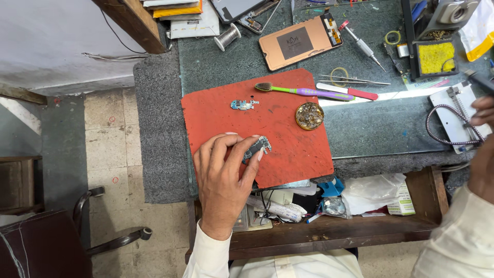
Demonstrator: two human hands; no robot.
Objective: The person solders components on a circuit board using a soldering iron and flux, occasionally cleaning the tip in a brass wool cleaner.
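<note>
A small circuit board (pixel 257 148) is being pinched in the fingertip grip of the left hand (pixel 224 180) at lower centre of the frame, over the red mat (pixel 288 128), its long axis running up-right, while the right hand (pixel 481 154) is being kept far off at the right edge, its grip unreadable.

A copper-backed phone screen panel (pixel 301 41) with a dark square label lies at the desk's far side. A white-and-green carton (pixel 404 202) and a crumpled clear plastic bag (pixel 371 188) sit on the shelf below.

Left hand (pixel 224 177) fingers pinched; right hand (pixel 482 116) at edge, curled.
</note>
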